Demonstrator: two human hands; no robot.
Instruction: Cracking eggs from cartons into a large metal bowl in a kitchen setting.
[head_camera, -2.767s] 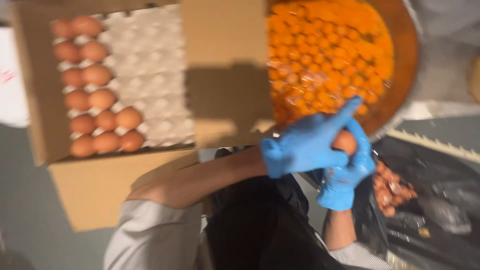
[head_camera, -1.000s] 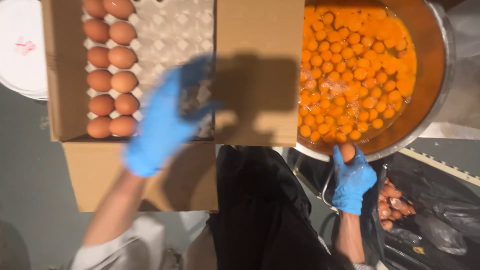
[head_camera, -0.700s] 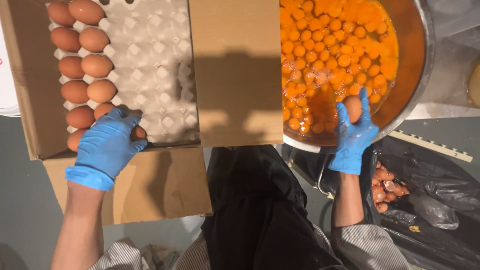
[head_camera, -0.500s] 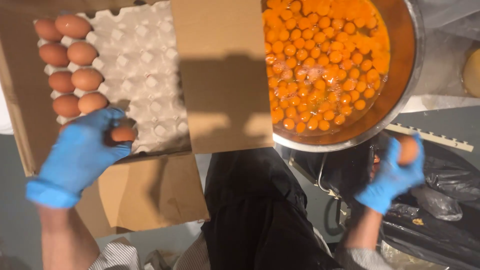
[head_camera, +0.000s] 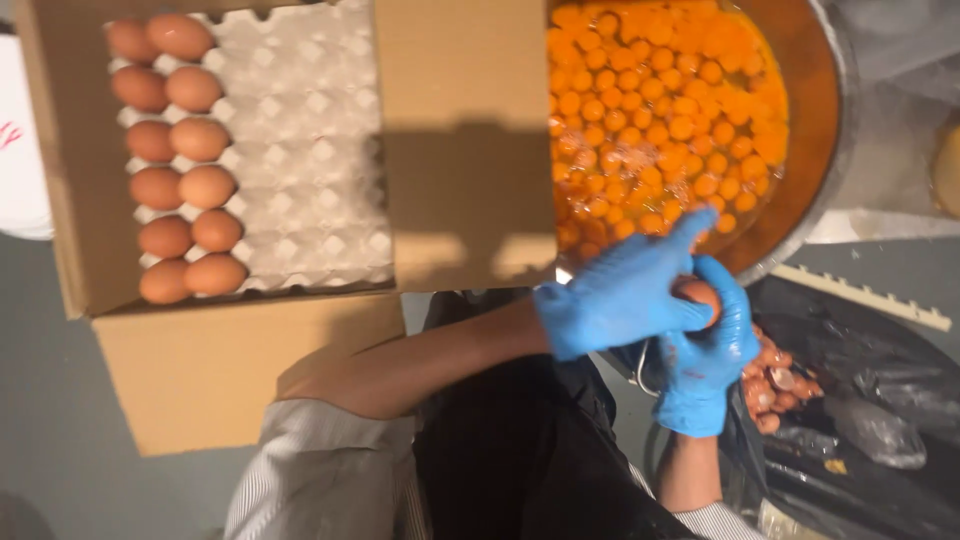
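- Twelve brown eggs (head_camera: 178, 160) sit in two columns down the left side of the pale egg tray (head_camera: 310, 150); the tray lies in an open cardboard box (head_camera: 465, 150).
- One more brown egg (head_camera: 697, 296) is between my two blue-gloved hands, just below the near rim of the big metal bowl (head_camera: 830, 110).
- My left hand (head_camera: 625, 295) crosses over and wraps its fingers around that egg; my right hand (head_camera: 705, 355) cups it from beneath, fingers curled tight to the shell.
- The gloves hide most of the egg; only a patch of smooth brown shell shows, and motion blur softens it.
- The yolks (head_camera: 655, 120) in the bowl are too many and too crowded to count.
- Broken shells (head_camera: 772, 385) lie on a black bag (head_camera: 870, 400) beside my right hand, partly cut off by it.
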